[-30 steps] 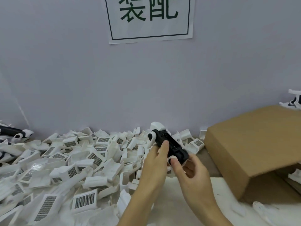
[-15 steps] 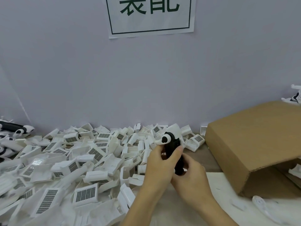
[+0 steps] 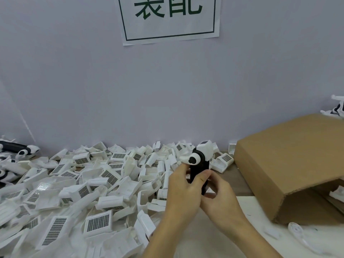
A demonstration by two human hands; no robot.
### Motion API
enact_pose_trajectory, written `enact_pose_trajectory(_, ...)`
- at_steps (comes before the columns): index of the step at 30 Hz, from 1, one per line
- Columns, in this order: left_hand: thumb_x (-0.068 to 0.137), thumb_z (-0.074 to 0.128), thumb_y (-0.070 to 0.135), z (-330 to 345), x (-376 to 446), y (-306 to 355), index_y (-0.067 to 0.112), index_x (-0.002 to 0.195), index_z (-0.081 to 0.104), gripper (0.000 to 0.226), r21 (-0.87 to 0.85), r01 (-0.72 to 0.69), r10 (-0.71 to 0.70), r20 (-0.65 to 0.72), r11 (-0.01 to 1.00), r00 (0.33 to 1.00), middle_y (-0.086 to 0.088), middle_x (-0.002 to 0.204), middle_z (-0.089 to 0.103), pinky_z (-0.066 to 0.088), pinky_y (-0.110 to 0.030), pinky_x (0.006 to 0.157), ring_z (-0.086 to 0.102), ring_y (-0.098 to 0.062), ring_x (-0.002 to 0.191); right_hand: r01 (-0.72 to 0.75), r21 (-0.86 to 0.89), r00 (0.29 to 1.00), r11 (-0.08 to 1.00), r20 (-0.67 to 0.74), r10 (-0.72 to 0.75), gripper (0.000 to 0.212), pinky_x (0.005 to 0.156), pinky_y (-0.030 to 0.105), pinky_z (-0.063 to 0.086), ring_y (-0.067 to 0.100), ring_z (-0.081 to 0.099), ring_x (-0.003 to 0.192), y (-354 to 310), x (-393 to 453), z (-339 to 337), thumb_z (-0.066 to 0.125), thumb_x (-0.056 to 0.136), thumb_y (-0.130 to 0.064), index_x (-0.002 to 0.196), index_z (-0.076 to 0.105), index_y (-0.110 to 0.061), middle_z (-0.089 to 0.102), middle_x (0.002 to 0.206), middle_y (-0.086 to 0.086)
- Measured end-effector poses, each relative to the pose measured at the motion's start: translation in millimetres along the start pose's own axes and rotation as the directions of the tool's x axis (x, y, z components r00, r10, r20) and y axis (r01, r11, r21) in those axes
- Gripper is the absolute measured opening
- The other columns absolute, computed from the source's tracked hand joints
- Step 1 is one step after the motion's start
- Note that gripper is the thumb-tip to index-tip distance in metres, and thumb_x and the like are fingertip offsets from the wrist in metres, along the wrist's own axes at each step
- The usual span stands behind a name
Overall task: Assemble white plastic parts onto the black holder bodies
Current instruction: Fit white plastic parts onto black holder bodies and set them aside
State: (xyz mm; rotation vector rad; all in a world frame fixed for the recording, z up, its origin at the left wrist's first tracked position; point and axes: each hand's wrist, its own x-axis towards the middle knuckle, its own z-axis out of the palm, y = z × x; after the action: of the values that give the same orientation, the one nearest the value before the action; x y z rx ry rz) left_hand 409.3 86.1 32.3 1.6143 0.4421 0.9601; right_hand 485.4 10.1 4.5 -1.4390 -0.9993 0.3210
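Observation:
I hold a black holder body [image 3: 200,167] upright in front of me, above the table. A white plastic part [image 3: 203,148] sits on its top end, with a white round knob at its upper left side. My left hand [image 3: 183,190] grips the body from the left, thumb across its front. From below right, my right hand [image 3: 219,198] holds the lower end with curled fingers. A big heap of loose white plastic parts [image 3: 89,185] with grey grid faces covers the table's left half.
A brown cardboard box [image 3: 290,164] lies on its side at the right, its opening toward me. Black-and-white assembled pieces [image 3: 18,148] lie at the far left and others [image 3: 337,110] behind the box. Small white pieces [image 3: 296,229] lie at the lower right. A paper sign [image 3: 169,17] hangs on the wall.
The holder body turned from lying tilted across my hands to standing upright. Both hands shifted a little to the right and kept their grip on it.

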Motion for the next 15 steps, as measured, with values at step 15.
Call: enact_pose_trajectory(15,0.069,0.058,0.006,-10.6,2.6,-11.9,0.019,0.123,0.069,0.057,0.646,-0.427,0.454,0.137,0.632,0.88,0.01,0.115,0.067,0.054,-0.041,0.086,0.058,-0.017,0.106,0.182,-0.007,0.972,0.983,-0.152,-0.181,0.072,0.098,0.012,0.045,-0.009,0.045,0.131,0.5,2.5,-17.7,0.076,0.072,-0.025,0.138,0.048,-0.036,0.056,0.128,-0.032)
